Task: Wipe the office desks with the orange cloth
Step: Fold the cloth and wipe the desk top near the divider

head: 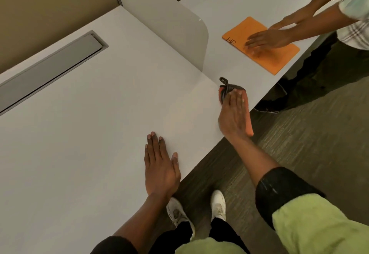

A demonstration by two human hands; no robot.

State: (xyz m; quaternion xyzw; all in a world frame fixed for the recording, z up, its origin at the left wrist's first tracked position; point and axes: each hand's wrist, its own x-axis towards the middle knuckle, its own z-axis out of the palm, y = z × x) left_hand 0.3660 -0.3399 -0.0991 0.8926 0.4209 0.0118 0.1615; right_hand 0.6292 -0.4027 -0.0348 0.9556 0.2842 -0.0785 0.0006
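Observation:
My right hand [232, 114] presses flat on a folded orange cloth [249, 122] with a dark loop at its far end, at the right front edge of the white desk [89, 124]. Most of the cloth is hidden under my palm. My left hand [159, 165] rests flat on the desk near its front edge, fingers spread, holding nothing.
A low frosted divider [179, 34] separates my desk from the neighbouring desk [259, 0]. There another person's hands [267, 39] press a second orange cloth [279, 54]. A grey cable slot [54, 68] runs along the back left. Dark carpet [289, 143] lies below the desk edge.

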